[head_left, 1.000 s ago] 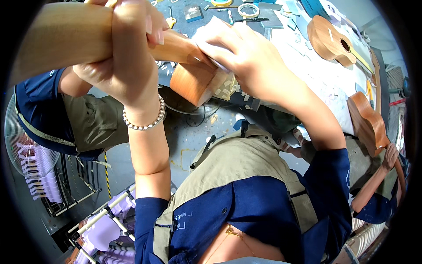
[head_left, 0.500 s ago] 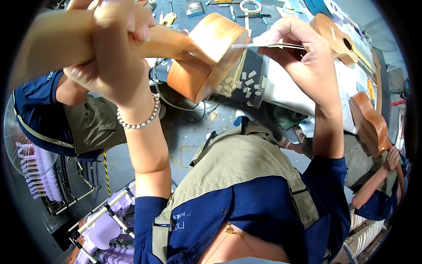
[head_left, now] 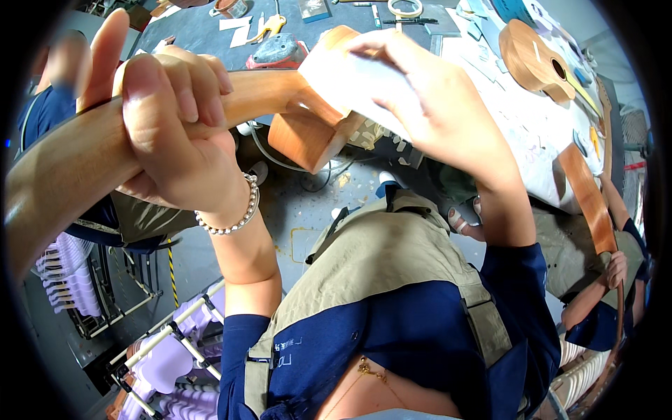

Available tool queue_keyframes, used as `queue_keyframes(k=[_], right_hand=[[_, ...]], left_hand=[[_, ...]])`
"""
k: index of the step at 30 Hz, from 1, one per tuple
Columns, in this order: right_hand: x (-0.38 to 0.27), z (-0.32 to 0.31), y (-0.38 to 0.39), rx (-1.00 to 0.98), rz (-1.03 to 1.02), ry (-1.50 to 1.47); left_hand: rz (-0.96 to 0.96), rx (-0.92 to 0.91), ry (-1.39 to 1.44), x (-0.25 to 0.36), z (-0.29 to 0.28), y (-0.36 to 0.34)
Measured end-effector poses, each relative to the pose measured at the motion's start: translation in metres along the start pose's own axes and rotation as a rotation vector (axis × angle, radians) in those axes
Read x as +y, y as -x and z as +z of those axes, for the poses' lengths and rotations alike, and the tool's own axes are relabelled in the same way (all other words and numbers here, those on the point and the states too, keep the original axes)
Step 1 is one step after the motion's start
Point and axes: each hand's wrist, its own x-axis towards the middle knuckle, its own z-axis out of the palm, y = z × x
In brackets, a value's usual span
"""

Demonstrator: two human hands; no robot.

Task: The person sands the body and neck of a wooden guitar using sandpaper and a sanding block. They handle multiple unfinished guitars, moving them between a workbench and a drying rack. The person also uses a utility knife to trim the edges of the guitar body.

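Note:
My left hand (head_left: pixel 175 115) is closed round the wooden neck of a small ukulele-like instrument (head_left: pixel 297 140), held up in front of me with the neck slanting to the lower left. Its glossy brown body lies to the right of that hand. In my right hand (head_left: pixel 448 112) is a thin white sheet (head_left: pixel 381 91), which lies flat over the body near where the neck joins. Strong glare washes out the sheet and the upper part of the body, so I cannot tell how firmly they touch.
On the dark bench lie a grey-and-red tool (head_left: pixel 280 50), a yellow tool (head_left: pixel 271 26) and a tape roll (head_left: pixel 404 7). Another ukulele (head_left: pixel 535 59) rests on the white-covered table. At right, a co-worker holds a wooden instrument (head_left: pixel 586 199); another person is at left, above racks of lilac pieces (head_left: pixel 157 357).
My right hand has moved left and turned, bringing the sheet from edge-on beside the body to flat over it. The instrument's neck has swung lower at the left.

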Motion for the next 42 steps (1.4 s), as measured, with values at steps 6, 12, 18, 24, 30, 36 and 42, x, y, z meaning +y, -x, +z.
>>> queue_keyframes(k=[6, 12, 18, 24, 30, 36, 42], right_hand=[[-0.018, 0.013, -0.002, 0.055, 0.175, 0.090], [-0.009, 0.009, 0.000, -0.012, 0.310, -0.007], [-0.006, 0.012, 0.001, -0.038, 0.381, -0.040], [-0.020, 0.010, -0.001, -0.003, 0.342, 0.010], [-0.023, 0.005, -0.004, 0.013, 0.260, 0.078], [-0.022, 0.011, -0.012, -0.044, 0.185, 0.243], [-0.013, -0.009, 0.002, 0.039, 0.065, 0.067]], left_hand=[[0.031, 0.001, -0.027, 0.005, 0.009, 0.001], [0.029, -0.036, -0.009, 0.007, 0.011, 0.000], [0.073, -0.042, -0.099, 0.004, 0.023, 0.000], [-0.032, -0.310, 0.020, 0.009, -0.003, -0.013], [0.098, -0.655, 0.248, -0.018, -0.023, -0.028], [-0.011, -0.563, 0.298, -0.024, -0.037, -0.028], [-0.038, -0.413, 0.297, -0.009, -0.034, -0.016]])
